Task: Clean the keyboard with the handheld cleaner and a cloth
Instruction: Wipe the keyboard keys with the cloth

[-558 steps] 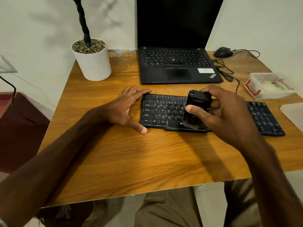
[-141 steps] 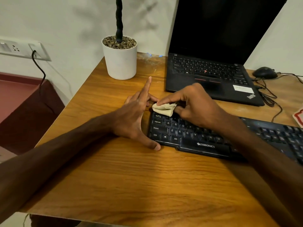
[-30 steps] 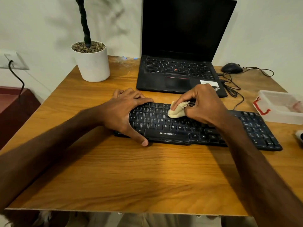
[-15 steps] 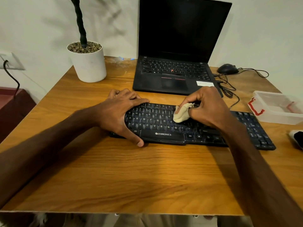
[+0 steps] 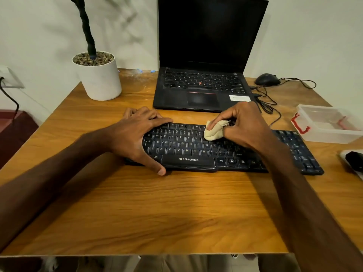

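Keyboard [image 5: 196, 152]: black, flat across the middle of the table [image 5: 176, 213], just in front of the laptop [image 5: 200, 89] and not touching it.
Cloth [image 5: 214, 131]: small, cream, bunched up; pressed on the upper key rows, right of the centre of the letter block.
Right hand [image 5: 243, 126]: curled round the cloth, index finger laid along its top, thumb at its near side; forearm passing over the keys further right.
Left hand [image 5: 135, 134]: palm down and spread wide over the left end of the keyboard, fingers straight along the far edge, thumb stretched to the near edge with its tip by the space bar; holding nothing.
Laptop: open, screen dark, at the back of the table.
Pot [image 5: 98, 75]: white, pebbles on top, dark stem rising; back left, well apart from the keyboard.
Mouse [image 5: 267, 79]: black, back right, with cables [image 5: 275, 114] trailing toward the keyboard.
Box [image 5: 330, 124]: clear plastic, red clasp, right of the keyboard's far corner.
Black item [image 5: 353, 160]: on something white at the right edge, cut off by the frame; cannot tell what.
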The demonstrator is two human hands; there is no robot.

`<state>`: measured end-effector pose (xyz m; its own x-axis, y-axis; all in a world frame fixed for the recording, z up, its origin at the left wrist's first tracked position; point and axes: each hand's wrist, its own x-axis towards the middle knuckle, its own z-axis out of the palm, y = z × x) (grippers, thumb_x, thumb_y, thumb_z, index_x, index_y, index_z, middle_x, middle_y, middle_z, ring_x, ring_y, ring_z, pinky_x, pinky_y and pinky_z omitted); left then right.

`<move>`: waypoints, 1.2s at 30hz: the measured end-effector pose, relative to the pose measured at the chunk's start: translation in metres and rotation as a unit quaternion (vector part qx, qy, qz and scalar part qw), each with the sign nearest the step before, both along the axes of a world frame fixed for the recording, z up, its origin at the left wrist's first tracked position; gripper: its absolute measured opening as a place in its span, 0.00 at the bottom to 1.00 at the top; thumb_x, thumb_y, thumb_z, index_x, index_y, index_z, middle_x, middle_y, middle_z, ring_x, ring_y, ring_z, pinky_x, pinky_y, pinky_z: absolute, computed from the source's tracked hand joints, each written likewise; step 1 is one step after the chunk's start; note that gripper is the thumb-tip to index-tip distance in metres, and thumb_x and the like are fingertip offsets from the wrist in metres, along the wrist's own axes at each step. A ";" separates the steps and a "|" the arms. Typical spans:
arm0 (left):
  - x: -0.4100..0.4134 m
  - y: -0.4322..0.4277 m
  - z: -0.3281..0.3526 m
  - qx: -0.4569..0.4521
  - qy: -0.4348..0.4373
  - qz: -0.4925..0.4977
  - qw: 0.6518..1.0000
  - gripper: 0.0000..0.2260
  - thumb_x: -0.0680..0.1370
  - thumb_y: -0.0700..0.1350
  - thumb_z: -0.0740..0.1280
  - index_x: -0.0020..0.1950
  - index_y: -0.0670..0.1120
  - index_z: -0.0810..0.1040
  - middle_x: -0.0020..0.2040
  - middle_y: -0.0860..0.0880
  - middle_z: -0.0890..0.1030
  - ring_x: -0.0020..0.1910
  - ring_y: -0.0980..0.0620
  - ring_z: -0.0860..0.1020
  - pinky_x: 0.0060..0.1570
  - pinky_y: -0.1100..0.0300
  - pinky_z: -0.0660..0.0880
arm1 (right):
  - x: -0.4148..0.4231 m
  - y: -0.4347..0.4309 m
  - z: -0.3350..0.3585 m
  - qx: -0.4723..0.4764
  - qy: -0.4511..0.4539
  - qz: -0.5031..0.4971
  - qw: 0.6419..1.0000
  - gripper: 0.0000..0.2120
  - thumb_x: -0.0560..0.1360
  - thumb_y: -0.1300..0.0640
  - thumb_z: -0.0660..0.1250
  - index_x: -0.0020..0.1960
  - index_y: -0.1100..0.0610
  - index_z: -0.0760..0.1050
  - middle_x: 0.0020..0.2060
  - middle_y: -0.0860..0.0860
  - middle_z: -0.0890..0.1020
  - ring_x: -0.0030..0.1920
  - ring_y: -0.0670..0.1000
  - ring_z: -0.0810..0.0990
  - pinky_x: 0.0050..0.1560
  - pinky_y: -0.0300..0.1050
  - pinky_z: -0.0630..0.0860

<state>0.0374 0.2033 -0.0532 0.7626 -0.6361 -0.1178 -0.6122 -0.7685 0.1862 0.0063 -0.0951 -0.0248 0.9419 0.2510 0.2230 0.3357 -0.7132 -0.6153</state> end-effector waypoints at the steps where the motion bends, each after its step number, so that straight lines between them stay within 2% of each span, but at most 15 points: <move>1: 0.000 0.000 0.001 0.003 0.007 0.001 1.000 0.66 0.51 0.87 0.61 0.83 0.58 0.54 0.73 0.56 0.63 0.72 0.57 0.57 0.74 0.50 0.51 | 0.000 0.001 0.000 0.000 0.000 0.003 1.000 0.14 0.64 0.63 0.72 0.44 0.47 0.87 0.38 0.41 0.86 0.43 0.39 0.85 0.44 0.37 0.82; 5: -0.006 -0.016 0.007 0.018 0.035 0.004 0.999 0.66 0.52 0.86 0.60 0.84 0.57 0.49 0.79 0.54 0.59 0.76 0.55 0.54 0.76 0.49 0.48 | 0.003 -0.003 -0.005 -0.018 0.003 0.005 1.000 0.20 0.67 0.71 0.68 0.47 0.50 0.88 0.40 0.44 0.87 0.35 0.34 0.80 0.30 0.29 0.72; 7: -0.009 -0.038 0.007 0.022 0.028 0.001 0.999 0.65 0.54 0.86 0.59 0.84 0.56 0.48 0.81 0.54 0.58 0.78 0.53 0.55 0.79 0.47 0.47 | 0.003 -0.004 -0.006 -0.014 0.009 0.007 1.000 0.20 0.67 0.70 0.68 0.48 0.49 0.88 0.41 0.44 0.87 0.37 0.34 0.81 0.33 0.27 0.72; 10: -0.008 -0.079 0.007 0.051 -0.002 -0.030 0.998 0.65 0.55 0.87 0.61 0.84 0.54 0.49 0.81 0.52 0.60 0.78 0.49 0.59 0.79 0.43 0.53 | 0.002 -0.005 -0.007 -0.002 0.004 0.005 1.000 0.20 0.66 0.68 0.69 0.47 0.46 0.87 0.41 0.43 0.88 0.42 0.39 0.84 0.41 0.33 0.79; 14: -0.004 -0.104 0.010 0.053 -0.013 -0.045 0.997 0.64 0.56 0.85 0.65 0.83 0.53 0.53 0.77 0.52 0.65 0.73 0.50 0.65 0.77 0.47 0.60 | 0.001 -0.008 -0.008 -0.006 -0.003 0.010 1.000 0.19 0.67 0.69 0.69 0.47 0.48 0.88 0.41 0.43 0.88 0.38 0.35 0.81 0.36 0.27 0.73; 17: -0.004 -0.101 0.007 0.035 -0.003 -0.036 0.999 0.64 0.55 0.85 0.67 0.83 0.56 0.52 0.77 0.53 0.65 0.73 0.51 0.65 0.76 0.50 0.63 | 0.000 -0.013 -0.007 -0.013 0.012 0.021 1.000 0.22 0.67 0.72 0.70 0.51 0.49 0.88 0.46 0.44 0.87 0.42 0.35 0.82 0.38 0.27 0.74; 20: -0.008 -0.099 0.008 0.015 0.003 -0.018 1.000 0.67 0.54 0.84 0.69 0.84 0.54 0.49 0.81 0.53 0.63 0.76 0.52 0.65 0.76 0.54 0.60 | 0.002 -0.017 -0.007 -0.030 0.022 0.032 0.999 0.24 0.69 0.74 0.69 0.56 0.51 0.86 0.53 0.45 0.86 0.44 0.32 0.81 0.37 0.24 0.73; 23: -0.010 -0.101 0.011 0.013 0.002 0.003 1.000 0.70 0.54 0.84 0.70 0.85 0.51 0.44 0.83 0.51 0.62 0.78 0.50 0.65 0.76 0.55 0.59 | 0.004 -0.018 -0.009 -0.036 0.029 0.042 0.998 0.27 0.66 0.74 0.68 0.58 0.51 0.85 0.57 0.46 0.85 0.58 0.40 0.82 0.51 0.27 0.77; 24: -0.011 -0.101 0.010 0.014 0.002 0.005 1.000 0.71 0.53 0.84 0.69 0.85 0.52 0.44 0.83 0.51 0.61 0.79 0.49 0.64 0.76 0.55 0.59 | 0.005 -0.019 -0.010 -0.029 0.029 0.040 0.998 0.27 0.65 0.74 0.68 0.57 0.51 0.85 0.56 0.46 0.86 0.59 0.41 0.82 0.55 0.30 0.78; 26: -0.010 -0.101 0.008 0.012 -0.002 0.005 1.000 0.70 0.54 0.85 0.69 0.85 0.52 0.45 0.83 0.51 0.61 0.79 0.49 0.64 0.77 0.54 0.58 | 0.004 -0.022 -0.009 -0.021 0.030 0.035 0.999 0.26 0.65 0.74 0.69 0.56 0.51 0.86 0.55 0.47 0.86 0.57 0.41 0.83 0.57 0.34 0.79; 30: -0.012 -0.101 0.008 0.009 -0.011 0.006 1.000 0.68 0.56 0.83 0.70 0.85 0.51 0.47 0.83 0.51 0.61 0.79 0.49 0.63 0.77 0.53 0.58 | -0.001 -0.027 -0.003 -0.059 0.033 0.039 0.997 0.26 0.66 0.74 0.70 0.57 0.49 0.85 0.57 0.47 0.85 0.60 0.41 0.82 0.61 0.32 0.76; 33: -0.012 -0.099 0.008 -0.002 -0.019 -0.002 1.000 0.65 0.57 0.82 0.71 0.85 0.51 0.50 0.82 0.51 0.63 0.78 0.49 0.64 0.76 0.53 0.58 | -0.011 -0.035 0.004 -0.100 0.055 0.047 0.992 0.27 0.67 0.74 0.69 0.57 0.49 0.85 0.58 0.45 0.85 0.60 0.39 0.81 0.61 0.31 0.75; 36: -0.012 -0.097 0.007 -0.012 -0.029 -0.011 0.999 0.62 0.58 0.82 0.71 0.83 0.53 0.56 0.81 0.53 0.65 0.77 0.51 0.66 0.75 0.53 0.60 | -0.008 -0.047 0.022 -0.104 0.094 0.052 0.989 0.19 0.69 0.69 0.75 0.54 0.50 0.86 0.52 0.43 0.87 0.51 0.37 0.83 0.49 0.28 0.78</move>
<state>0.0257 0.1064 -0.0460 0.7536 -0.6548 -0.0578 -0.6392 -0.7504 0.1684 -0.0018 -0.1420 -0.0025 0.9288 0.3701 -0.0195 0.3074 -0.7986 -0.5174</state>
